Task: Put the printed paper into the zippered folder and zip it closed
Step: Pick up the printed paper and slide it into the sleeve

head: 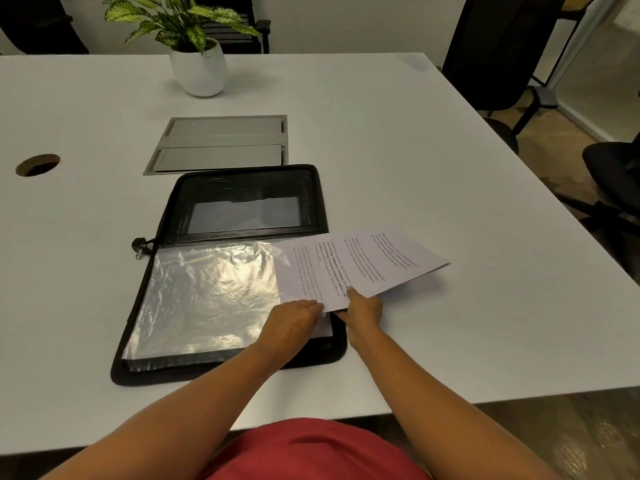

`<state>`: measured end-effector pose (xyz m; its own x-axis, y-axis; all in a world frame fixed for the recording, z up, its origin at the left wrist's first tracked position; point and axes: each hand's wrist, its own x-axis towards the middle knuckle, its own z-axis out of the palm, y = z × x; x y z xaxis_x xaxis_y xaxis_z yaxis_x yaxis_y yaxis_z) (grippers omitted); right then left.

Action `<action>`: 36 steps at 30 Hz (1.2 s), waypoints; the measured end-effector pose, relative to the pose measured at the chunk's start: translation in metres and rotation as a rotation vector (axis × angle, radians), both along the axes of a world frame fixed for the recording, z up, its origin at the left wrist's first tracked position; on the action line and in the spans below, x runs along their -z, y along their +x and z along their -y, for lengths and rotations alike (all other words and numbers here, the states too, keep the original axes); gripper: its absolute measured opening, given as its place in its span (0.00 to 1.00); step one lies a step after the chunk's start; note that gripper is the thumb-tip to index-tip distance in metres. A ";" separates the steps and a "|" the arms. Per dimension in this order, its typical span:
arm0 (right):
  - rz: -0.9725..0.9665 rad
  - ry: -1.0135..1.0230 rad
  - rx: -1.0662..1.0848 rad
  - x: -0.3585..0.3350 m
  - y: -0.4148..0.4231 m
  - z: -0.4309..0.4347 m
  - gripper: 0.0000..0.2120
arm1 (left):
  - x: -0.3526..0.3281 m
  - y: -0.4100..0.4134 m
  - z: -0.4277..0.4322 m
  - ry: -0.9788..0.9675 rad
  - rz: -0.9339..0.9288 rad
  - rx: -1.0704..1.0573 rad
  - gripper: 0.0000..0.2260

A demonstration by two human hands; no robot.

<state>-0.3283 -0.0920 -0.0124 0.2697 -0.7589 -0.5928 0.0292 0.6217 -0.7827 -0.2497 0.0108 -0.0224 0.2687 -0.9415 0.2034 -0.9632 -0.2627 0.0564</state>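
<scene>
Open black zip folder (320, 202) lying flat on the white desk (415, 150), close to the desk's near edge and about midway along it. The far half shows a clear pocket. The near half is covered by a crinkled clear plastic sleeve (207, 299). The zip pull (140, 249) hangs off the folder's left side, level with the spine.

The printed paper (363, 261) is not yet inside. It lies slanted across the right part of the near half, and its far end sticks out past the folder's right edge over bare desk. The right hand (363, 310) grasps the sheet at its near edge, thumb on top and fingers beneath. The left hand (294, 320) reaches to the right edge of the sleeve, its fingertips hidden under the paper's corner — whether it is pinching the sleeve or the sheet cannot be told.

Surroundings: a metal cable hatch (221, 143) set into the desk just beyond the folder, a round cable hole (37, 165) toward the left edge, a potted plant (197, 64) near the far edge, and a black office chair (616, 168) off the right edge.
</scene>
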 end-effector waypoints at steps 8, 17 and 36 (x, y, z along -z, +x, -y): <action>-0.116 -0.031 0.119 0.007 -0.016 0.027 0.16 | -0.002 0.001 0.000 -0.013 0.047 -0.019 0.12; -0.115 -0.064 0.051 0.008 -0.016 0.025 0.19 | 0.009 0.001 0.006 0.010 0.046 -0.013 0.13; -0.166 -0.054 -0.063 0.006 -0.016 0.020 0.17 | 0.009 0.001 0.008 0.028 0.024 -0.032 0.14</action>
